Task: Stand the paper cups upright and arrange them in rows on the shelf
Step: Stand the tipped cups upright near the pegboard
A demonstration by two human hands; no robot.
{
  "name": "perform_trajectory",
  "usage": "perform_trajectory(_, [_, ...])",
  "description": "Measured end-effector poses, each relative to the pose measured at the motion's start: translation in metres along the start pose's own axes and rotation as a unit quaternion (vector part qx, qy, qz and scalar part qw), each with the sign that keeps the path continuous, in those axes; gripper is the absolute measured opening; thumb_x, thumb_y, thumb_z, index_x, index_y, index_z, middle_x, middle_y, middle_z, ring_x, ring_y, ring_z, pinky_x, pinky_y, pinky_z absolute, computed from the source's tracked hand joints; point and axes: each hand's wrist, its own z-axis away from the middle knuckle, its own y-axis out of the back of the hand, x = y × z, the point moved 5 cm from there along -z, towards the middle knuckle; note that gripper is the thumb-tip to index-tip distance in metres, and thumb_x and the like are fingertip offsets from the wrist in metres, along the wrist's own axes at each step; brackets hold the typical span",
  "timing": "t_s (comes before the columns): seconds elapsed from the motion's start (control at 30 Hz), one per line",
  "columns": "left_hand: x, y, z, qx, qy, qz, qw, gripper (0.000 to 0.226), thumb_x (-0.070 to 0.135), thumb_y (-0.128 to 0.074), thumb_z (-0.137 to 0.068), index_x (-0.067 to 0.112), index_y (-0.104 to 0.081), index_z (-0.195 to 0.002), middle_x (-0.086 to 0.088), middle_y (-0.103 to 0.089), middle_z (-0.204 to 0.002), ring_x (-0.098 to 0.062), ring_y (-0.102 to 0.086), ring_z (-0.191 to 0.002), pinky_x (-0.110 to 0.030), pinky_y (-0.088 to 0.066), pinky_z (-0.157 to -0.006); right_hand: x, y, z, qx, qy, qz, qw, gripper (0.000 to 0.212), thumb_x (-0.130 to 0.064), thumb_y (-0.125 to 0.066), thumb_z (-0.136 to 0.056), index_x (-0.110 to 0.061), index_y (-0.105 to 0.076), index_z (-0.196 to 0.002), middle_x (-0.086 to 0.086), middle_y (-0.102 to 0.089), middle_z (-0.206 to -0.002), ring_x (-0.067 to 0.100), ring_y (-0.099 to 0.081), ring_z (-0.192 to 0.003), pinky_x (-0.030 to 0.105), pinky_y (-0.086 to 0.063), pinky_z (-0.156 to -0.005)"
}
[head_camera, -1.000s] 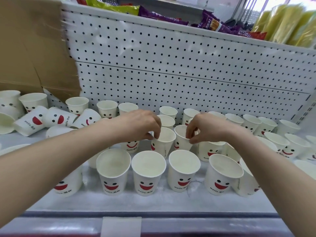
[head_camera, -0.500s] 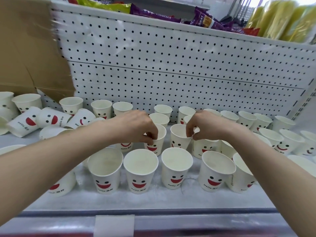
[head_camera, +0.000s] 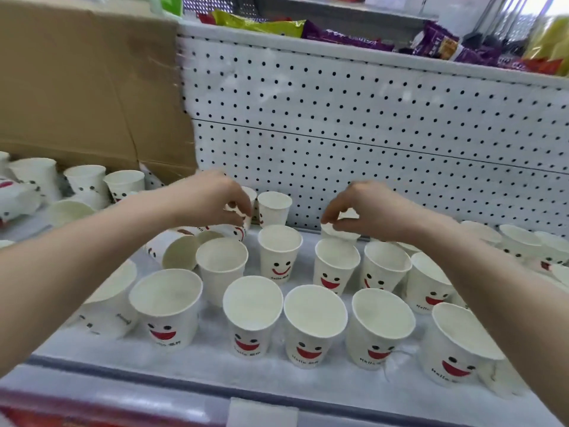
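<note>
Several white paper cups with red smiley faces stand upright on the white shelf; a front row includes one cup at the middle. My left hand pinches the rim of a tilted cup near the back. My right hand pinches the rim of another cup in the back row. One cup lies on its side under my left forearm. More cups lie tipped at far left.
A white pegboard back panel rises behind the cups. A brown cardboard sheet leans at the back left. Snack packets fill the shelf above. The shelf's front edge rail runs along the bottom.
Both hands moved from the middle-row cups toward the back row and now pinch cups there. The camera has shifted closer and to the right.
</note>
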Motion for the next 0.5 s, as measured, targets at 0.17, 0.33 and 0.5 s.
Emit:
perform_trajectory(0.17, [-0.041, -0.026, 0.006, -0.057, 0.009, -0.022, 0.998, 0.031, 0.038, -0.069, -0.081, 0.042, -0.064, -0.111, 0.017, -0.066, -0.109, -0.007, -0.06, -0.097, -0.035, -0.051, -0.083, -0.024, -0.03, -0.037, -0.075, 0.011, 0.002, 0.997, 0.025, -0.02, -0.063, -0.089, -0.035, -0.071, -0.107, -0.017, -0.066, -0.101, 0.003, -0.049, -0.098, 0.012, -0.042, -0.075])
perform_trajectory(0.33, [-0.046, -0.036, 0.004, -0.086, -0.021, -0.024, 0.996, 0.036, 0.042, -0.07, -0.08, 0.036, -0.064, -0.116, 0.014, -0.066, -0.106, -0.007, -0.057, -0.089, -0.023, -0.044, -0.073, -0.026, -0.039, -0.05, -0.102, -0.013, 0.033, 0.994, 0.02, -0.025, -0.062, -0.089, -0.04, -0.071, -0.099, -0.016, -0.064, -0.103, 0.002, -0.043, -0.098, 0.036, -0.05, -0.088])
perform_trajectory(0.5, [-0.04, -0.033, -0.004, 0.003, -0.024, -0.077, 0.997, 0.023, 0.029, -0.058, -0.086, 0.032, -0.066, -0.108, 0.006, -0.068, -0.102, -0.02, -0.062, -0.091, -0.029, -0.048, -0.068, -0.028, -0.037, -0.054, -0.113, -0.005, 0.042, 0.993, 0.017, -0.025, -0.061, -0.09, -0.037, -0.073, -0.094, -0.016, -0.063, -0.102, 0.005, -0.043, -0.102, 0.03, -0.047, -0.089])
